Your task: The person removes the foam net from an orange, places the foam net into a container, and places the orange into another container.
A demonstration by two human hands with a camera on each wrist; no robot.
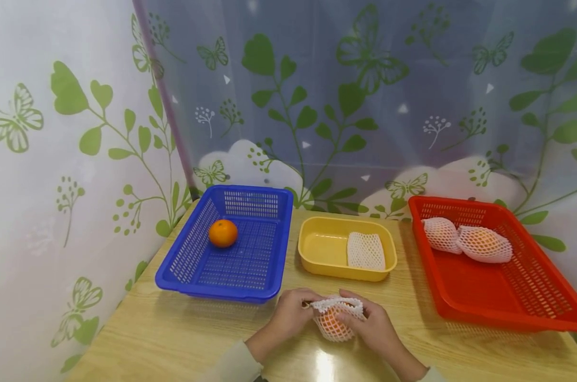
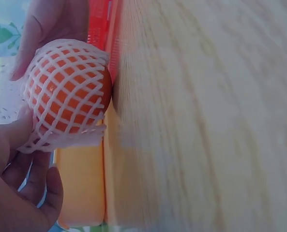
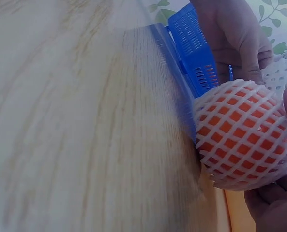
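Above the near middle of the table, both hands are at an orange (image 1: pixel 333 318) inside a white foam net sleeve (image 2: pixel 66 113). My left hand (image 1: pixel 292 314) pinches the net's edge on the left side. My right hand (image 1: pixel 376 329) holds the wrapped fruit from the right, its thumb over the front. In the left wrist view the mesh covers most of the orange, with a bare strip at its lower end beside the table. Loose netting stands out past the fruit toward the fingers. Some fingertips are hidden behind the net.
A blue basket (image 1: pixel 283 244) at left holds one bare orange (image 1: pixel 223 233). Behind the hands, a yellow tray (image 1: pixel 324 249) contains flat foam netting (image 1: pixel 366 251). At right, a red basket (image 1: pixel 484 297) holds two net-wrapped fruits (image 1: pixel 484 244). A patterned curtain (image 1: pixel 317 106) hangs behind the table.
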